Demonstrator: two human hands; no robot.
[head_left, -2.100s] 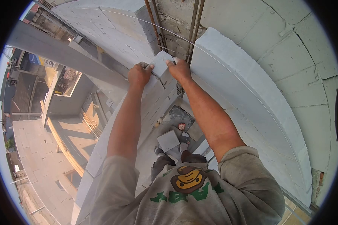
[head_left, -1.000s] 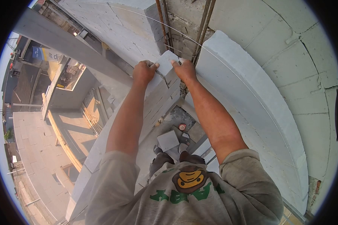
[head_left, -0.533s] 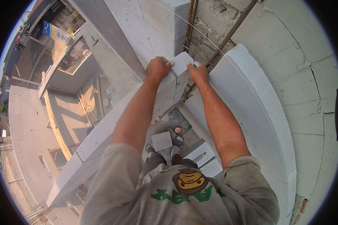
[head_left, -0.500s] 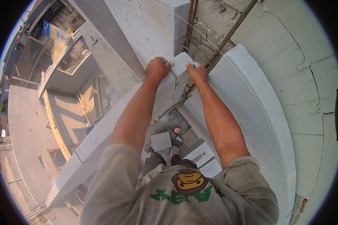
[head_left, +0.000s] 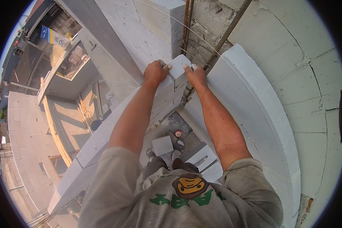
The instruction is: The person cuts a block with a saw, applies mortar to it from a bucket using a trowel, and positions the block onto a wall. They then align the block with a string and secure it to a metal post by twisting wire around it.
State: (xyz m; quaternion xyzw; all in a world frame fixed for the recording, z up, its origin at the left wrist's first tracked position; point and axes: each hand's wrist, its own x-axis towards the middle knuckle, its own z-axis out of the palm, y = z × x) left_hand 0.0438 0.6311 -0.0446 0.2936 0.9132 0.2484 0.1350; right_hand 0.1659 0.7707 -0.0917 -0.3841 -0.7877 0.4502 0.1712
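Observation:
A pale aerated concrete block [head_left: 179, 65] sits at the end of the left wall's top course, below the tall wall's corner. My left hand [head_left: 156, 72] grips its left side, fingers curled over the far edge and thumb toward the top face. On the opposite side my right hand [head_left: 196, 74] holds the same block, thumb on its upper edge and fingers partly hidden. Both arms are stretched forward. The low block wall [head_left: 117, 117] runs back toward me under my left arm.
A taut string [head_left: 178, 21] crosses near the rusty rods [head_left: 187, 26]. A curved block wall [head_left: 262, 102] stands right. Far below lie a loose block [head_left: 162, 145], a round red-and-white object [head_left: 178, 133] and my feet. Left, the drop shows timber poles [head_left: 55, 129].
The view has shifted slightly, so the walls and string appear a little further left. Both hands stay on the block with nearly the same hold.

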